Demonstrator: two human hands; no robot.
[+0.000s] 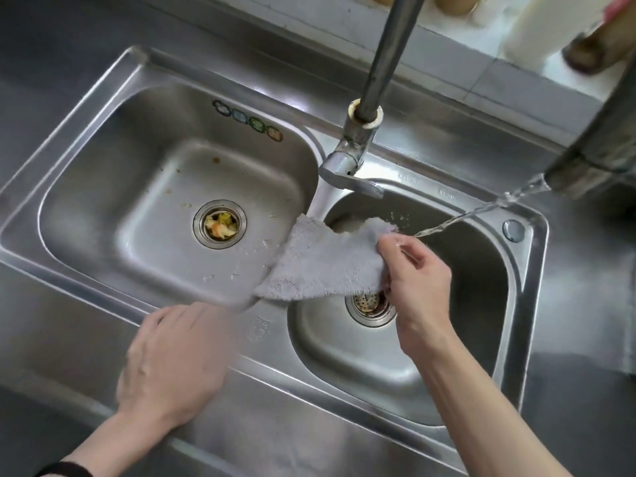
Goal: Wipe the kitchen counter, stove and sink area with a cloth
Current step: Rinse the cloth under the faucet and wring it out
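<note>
Over the sink (530, 256), grey fluffy cloth (323, 266) hangs crumpled.

Stickers (247, 120), stamp (258, 328) on sink (96, 115); none legible

The left hand (172, 359) and right hand (420, 280) are bare, as are both forearms; a black band (65, 469) circles the left wrist, lower left.
</note>
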